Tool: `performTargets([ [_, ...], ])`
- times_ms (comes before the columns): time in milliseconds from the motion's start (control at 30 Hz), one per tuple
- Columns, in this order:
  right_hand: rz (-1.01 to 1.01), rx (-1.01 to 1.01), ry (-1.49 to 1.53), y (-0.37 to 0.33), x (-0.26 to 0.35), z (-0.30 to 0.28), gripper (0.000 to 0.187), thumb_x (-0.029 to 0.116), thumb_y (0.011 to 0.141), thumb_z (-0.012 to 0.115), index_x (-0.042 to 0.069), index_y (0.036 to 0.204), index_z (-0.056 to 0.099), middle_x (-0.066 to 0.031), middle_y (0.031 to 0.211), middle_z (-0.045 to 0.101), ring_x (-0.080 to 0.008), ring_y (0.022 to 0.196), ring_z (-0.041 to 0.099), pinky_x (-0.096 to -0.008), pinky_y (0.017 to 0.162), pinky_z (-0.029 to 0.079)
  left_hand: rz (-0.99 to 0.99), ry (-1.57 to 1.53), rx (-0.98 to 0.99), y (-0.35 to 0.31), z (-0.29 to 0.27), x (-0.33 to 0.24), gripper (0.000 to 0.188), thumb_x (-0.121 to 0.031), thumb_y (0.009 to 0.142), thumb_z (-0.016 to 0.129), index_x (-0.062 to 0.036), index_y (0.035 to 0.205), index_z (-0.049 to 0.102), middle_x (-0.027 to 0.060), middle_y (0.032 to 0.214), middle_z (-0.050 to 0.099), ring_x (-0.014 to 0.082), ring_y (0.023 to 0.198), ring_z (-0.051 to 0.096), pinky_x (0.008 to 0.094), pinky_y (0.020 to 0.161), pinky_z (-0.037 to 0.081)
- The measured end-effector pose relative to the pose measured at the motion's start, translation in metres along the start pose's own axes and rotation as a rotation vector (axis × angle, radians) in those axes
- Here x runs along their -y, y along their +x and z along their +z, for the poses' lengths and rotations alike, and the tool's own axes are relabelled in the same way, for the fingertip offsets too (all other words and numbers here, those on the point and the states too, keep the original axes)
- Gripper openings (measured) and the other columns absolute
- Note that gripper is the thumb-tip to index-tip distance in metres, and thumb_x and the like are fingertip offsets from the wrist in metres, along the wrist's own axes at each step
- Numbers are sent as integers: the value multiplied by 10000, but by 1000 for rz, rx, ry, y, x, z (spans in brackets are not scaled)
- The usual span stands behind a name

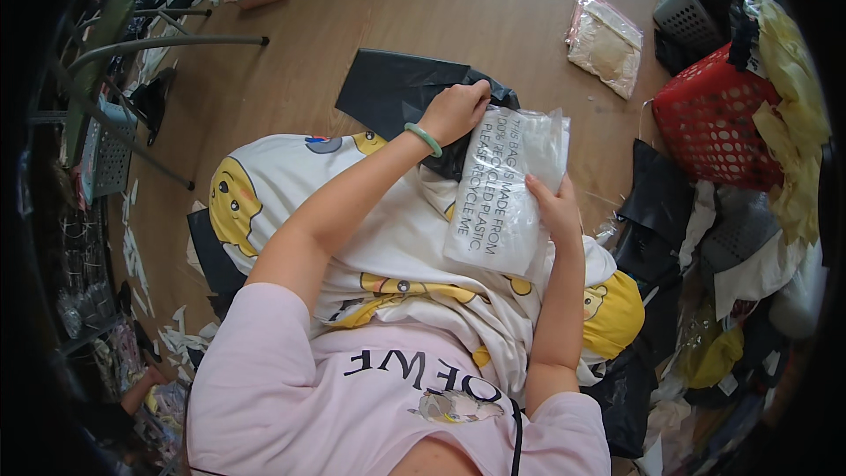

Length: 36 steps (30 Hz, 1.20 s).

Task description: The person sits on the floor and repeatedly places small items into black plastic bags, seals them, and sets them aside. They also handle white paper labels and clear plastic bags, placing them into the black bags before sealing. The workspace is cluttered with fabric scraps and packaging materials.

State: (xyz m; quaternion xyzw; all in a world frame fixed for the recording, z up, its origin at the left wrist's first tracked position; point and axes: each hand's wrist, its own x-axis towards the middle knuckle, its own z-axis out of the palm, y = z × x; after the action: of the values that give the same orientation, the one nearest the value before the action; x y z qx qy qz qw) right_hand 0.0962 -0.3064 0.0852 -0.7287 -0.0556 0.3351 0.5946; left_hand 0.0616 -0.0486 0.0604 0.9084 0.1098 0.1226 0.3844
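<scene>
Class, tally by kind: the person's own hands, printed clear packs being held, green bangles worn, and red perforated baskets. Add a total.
Hands: 2 (left hand, right hand)
Printed clear pack: 1
Green bangle: 1
Red perforated basket: 1
Total: 5

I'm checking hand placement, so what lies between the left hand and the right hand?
A clear plastic bag with dark printing lies between the left hand and the right hand, as the head view shows.

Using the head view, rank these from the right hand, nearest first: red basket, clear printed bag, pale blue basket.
1. Clear printed bag: held in the right hand.
2. Red basket: upper right.
3. Pale blue basket: far left.
</scene>
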Motion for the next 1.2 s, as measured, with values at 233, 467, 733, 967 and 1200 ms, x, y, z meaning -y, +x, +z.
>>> performTargets([
  [233,-288,140,-278,-5,16,6,395,43,873,614,4,1263,571,-123,1163,651,-211,995,628,-317,898,475,101,-51,4,17,-10,-14,131,-102,913,596,11,970,561,215,931,672,394,884,646,411,743,518],
  [467,-238,281,-161,14,29,15,719,120,823,716,3,1433,354,-164,1231,602,-216,1059,620,-319,895,504,204,-131,183,23,-19,-19,147,-100,939,586,28,1007,565,197,1005,679,344,1026,652,375,825,507],
  [733,-100,20,-55,26,1,11,1156,191,720,866,-45,1525,72,-275,1336,516,-279,1118,618,-340,925,512,57,-104,250,19,-27,-17,227,-219,972,569,0,1032,582,160,954,675,268,862,629,346,781,491],
  [967,-153,252,-186,26,4,14,1245,197,716,871,-20,1540,-37,-312,1466,376,-312,1340,443,-333,1100,349,68,-92,207,23,-16,-30,207,-205,956,580,-3,1002,585,167,913,658,302,828,613,358,775,487],
  [1200,-194,245,-184,31,-10,19,1215,214,712,873,-29,1542,20,-312,1508,315,-317,1406,353,-336,1139,286,157,-16,169,25,-12,-27,190,-195,945,594,-10,985,614,155,1046,593,320,930,597,370,830,484],
])
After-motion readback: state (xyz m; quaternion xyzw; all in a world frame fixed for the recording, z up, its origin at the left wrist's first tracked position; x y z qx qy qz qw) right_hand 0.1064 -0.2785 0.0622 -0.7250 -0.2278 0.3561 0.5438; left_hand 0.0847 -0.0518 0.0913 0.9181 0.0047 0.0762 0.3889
